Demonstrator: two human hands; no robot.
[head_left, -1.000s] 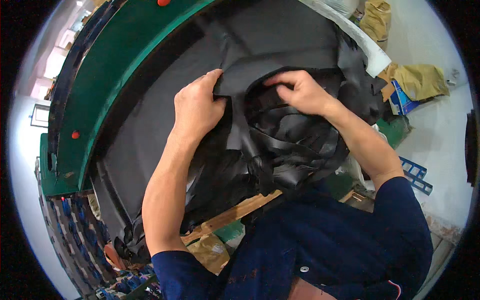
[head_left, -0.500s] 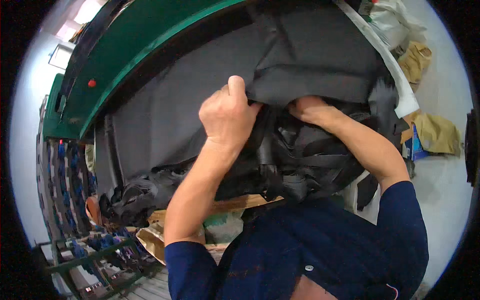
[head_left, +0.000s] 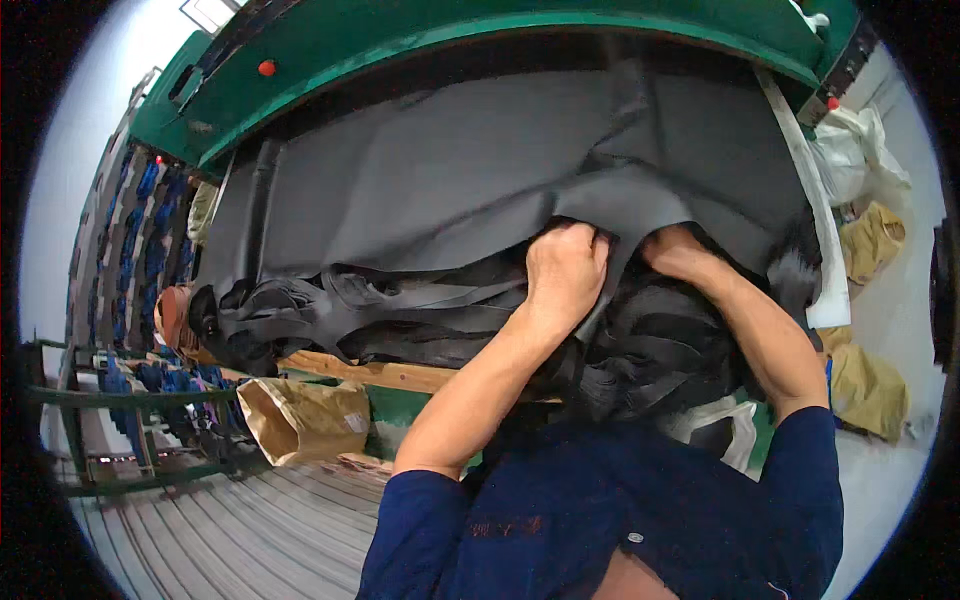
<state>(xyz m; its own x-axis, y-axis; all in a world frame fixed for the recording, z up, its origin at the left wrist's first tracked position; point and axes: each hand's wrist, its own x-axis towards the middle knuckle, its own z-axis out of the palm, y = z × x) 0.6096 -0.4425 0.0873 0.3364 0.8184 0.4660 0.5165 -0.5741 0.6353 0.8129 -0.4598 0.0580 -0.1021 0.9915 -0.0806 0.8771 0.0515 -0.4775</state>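
A large black sheet point(head_left: 470, 170) of soft material lies spread over a green machine table point(head_left: 330, 60). My left hand point(head_left: 565, 268) is closed around the sheet's near edge, bunching it. My right hand point(head_left: 678, 250) reaches under the same edge just to the right, its fingers hidden by the fold. Below both hands hangs a heap of black strips and offcuts point(head_left: 400, 310).
A wooden board point(head_left: 380, 372) runs under the heap. A brown paper sack point(head_left: 300, 418) stands on the floor at the left, beside blue racks point(head_left: 150, 390). White and tan sacks point(head_left: 870, 240) lie at the right.
Both hands have shifted along the sheet's edge and now sit close together. My right hand has slipped beneath the fold. The view has swung, showing more of the spread sheet at the left.
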